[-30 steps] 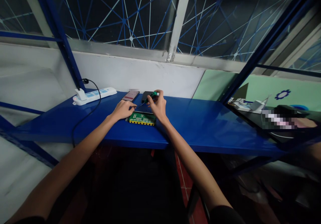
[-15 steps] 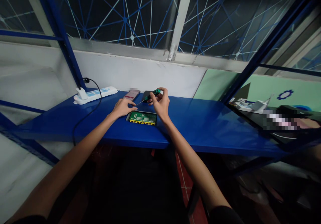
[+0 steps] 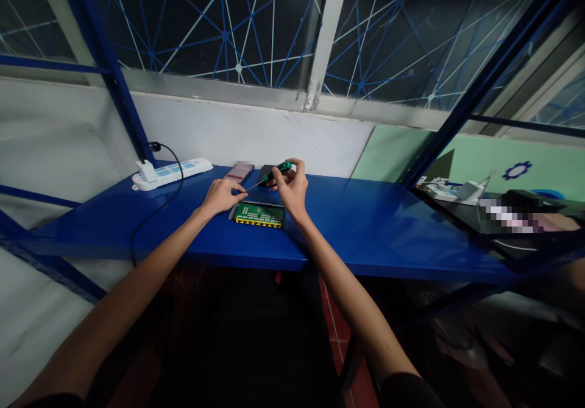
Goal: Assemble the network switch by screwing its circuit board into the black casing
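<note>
Green-handled screwdriver (image 3: 284, 167) in right hand (image 3: 293, 191), grip closed round handle, likely for control; angled down toward left hand (image 3: 222, 195). Left fingertips near tip, pinch unclear at this size. Circuit board (image 3: 259, 213) flat on tabletop (image 3: 365, 231), nearer wearer.

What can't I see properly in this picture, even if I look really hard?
All in the head view:
Screwdriver tip: too small to make out beside the left hand; whether that hand pinches anything is unclear.
Black object: partly hidden behind the right hand and screwdriver.
Phone: screen writing too small to read.
Green circuit board: markings too small.
</note>
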A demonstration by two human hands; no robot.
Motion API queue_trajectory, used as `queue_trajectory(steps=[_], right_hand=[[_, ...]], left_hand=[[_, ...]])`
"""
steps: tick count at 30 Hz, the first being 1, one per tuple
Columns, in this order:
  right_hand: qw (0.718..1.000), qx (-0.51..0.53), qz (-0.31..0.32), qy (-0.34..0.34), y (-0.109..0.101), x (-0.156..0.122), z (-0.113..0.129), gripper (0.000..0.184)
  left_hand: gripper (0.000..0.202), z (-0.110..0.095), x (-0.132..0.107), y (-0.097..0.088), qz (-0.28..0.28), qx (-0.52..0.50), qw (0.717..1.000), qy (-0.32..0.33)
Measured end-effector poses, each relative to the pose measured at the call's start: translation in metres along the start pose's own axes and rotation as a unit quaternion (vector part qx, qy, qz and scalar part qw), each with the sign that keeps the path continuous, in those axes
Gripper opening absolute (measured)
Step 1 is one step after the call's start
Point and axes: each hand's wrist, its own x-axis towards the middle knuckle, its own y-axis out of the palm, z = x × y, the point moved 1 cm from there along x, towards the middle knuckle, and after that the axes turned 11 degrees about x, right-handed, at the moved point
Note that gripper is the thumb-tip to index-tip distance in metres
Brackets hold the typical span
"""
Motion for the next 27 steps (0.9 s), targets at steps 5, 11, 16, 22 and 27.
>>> queue_trajectory(steps=[5, 11, 16, 22, 27], right_hand=[[1.000, -0.013, 0.005, -0.001, -0.0001, -0.0007, 0.0010, 0.043], [1.000, -0.016, 0.005, -0.009, -0.0001, -0.0010, 0.0011, 0.042], [1.000, -0.015, 0.009, -0.018, 0.0001, -0.0019, 0.0030, 0.042], [0.999, -0.035, 0.016, -0.030, 0.0003, -0.0029, 0.0043, 0.042], [0.999, -0.042, 0.020, -0.027, 0.0002, -0.0036, 0.0047, 0.041]], left_hand=[[0.017, -0.0039, -0.0013, -0.0030, -0.002, 0.022, 1.000, 0.004], [0.018, -0.0037, -0.0015, -0.0037, 0.005, 0.027, 1.000, -0.003], [0.020, -0.0032, -0.0017, -0.0030, 0.000, 0.023, 1.000, -0.005], [0.020, -0.0044, -0.0011, -0.0036, 0.006, 0.028, 1.000, 0.004], [0.020, -0.0027, -0.0007, -0.0016, 0.005, 0.033, 0.999, 0.008]])
